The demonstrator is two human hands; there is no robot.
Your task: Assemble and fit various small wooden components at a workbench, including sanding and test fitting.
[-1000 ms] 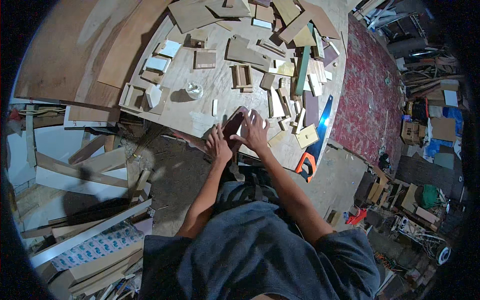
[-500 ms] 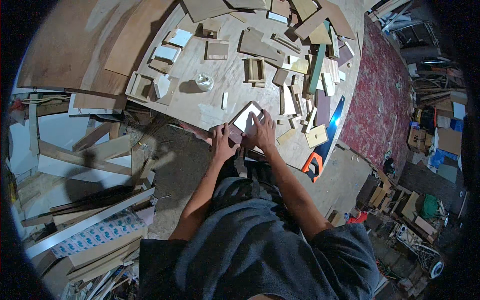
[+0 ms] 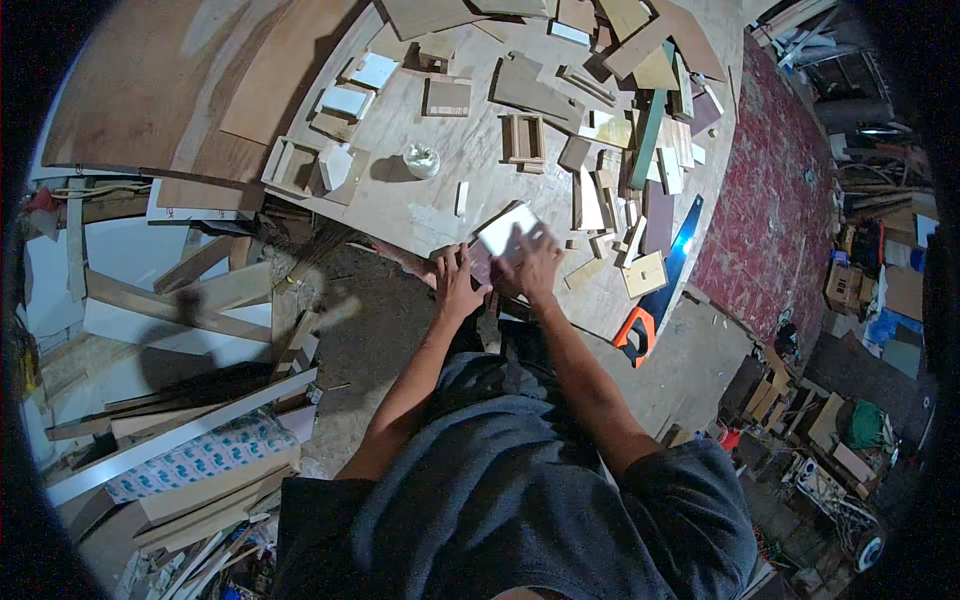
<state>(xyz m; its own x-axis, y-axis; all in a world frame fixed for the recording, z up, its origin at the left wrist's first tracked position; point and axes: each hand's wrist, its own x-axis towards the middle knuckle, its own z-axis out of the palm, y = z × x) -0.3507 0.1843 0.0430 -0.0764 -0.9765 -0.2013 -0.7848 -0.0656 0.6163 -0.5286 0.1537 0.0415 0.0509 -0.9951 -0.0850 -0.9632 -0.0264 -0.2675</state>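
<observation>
At the near edge of the workbench (image 3: 400, 225), a small white-faced board (image 3: 508, 228) lies at a slant with a brownish-purple board (image 3: 481, 262) on its near side. My left hand (image 3: 459, 283) is bent around the near left of the brown board, thumb and fingers gripping its edge. Across the white face and along its right side are the fingers of my right hand (image 3: 536, 268), slightly blurred, the thumb at the near side. The undersides of both boards are hidden. A narrow white-topped strip (image 3: 461, 198) lies just beyond my left hand.
A jar with whitish contents (image 3: 421, 161) stands left of centre. Toward the right lie several wood offcuts, a green strip (image 3: 649, 140) and a handsaw (image 3: 636, 332) with an orange handle at the bench edge. Small open wooden boxes (image 3: 525, 140) sit farther back. Scrap boards (image 3: 190, 310) crowd the left.
The view has shifted slightly, so the bench appears a little to the right. My right-hand fingers have moved a little over the white-faced board, showing more of its face. Both hands stay at the boards.
</observation>
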